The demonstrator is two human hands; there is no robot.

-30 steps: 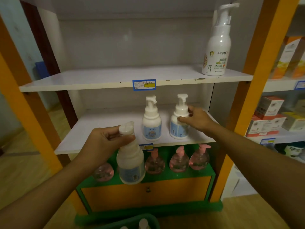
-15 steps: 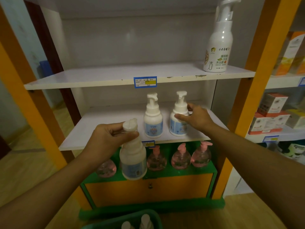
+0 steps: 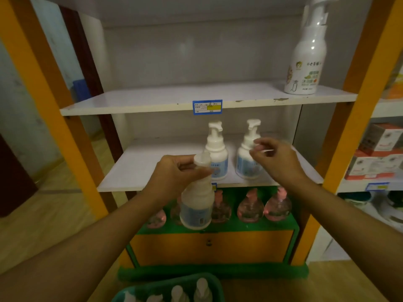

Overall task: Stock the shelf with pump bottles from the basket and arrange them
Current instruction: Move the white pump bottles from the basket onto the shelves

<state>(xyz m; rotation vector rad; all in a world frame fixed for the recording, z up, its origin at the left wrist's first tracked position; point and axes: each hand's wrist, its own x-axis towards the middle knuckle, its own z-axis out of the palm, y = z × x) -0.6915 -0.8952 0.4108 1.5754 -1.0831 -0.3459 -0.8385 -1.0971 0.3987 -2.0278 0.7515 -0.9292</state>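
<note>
Orange-painted wooden uprights (image 3: 46,88) frame a shelving unit; the white laminate middle shelf (image 3: 139,171) carries two white plastic pump bottles with blue labels, one at centre (image 3: 216,155) and one to its right (image 3: 247,158), both upright, side by side near the front edge with a gap between them, which reads as the start of a row built from the right end, leaving the left of the board free for more stock. Below, round clear bottles of pink liquid (image 3: 250,207) line a green ledge. A green plastic basket (image 3: 214,282) at the bottom edge holds further pump tops, within easy reach for restocking. The left hand (image 3: 174,177) is closed around the neck of a third white pump bottle (image 3: 197,205), held upright in the air in front of the shelf edge, lower than the board; judged ready to be lifted into the free space left of the pair. The right hand (image 3: 275,158) hovers just in front of the right-hand shelved bottle, fingers loosely curled, thumb and forefinger close as if pinching, holding nothing; contact with the bottle cannot be confirmed owing to blur.
</note>
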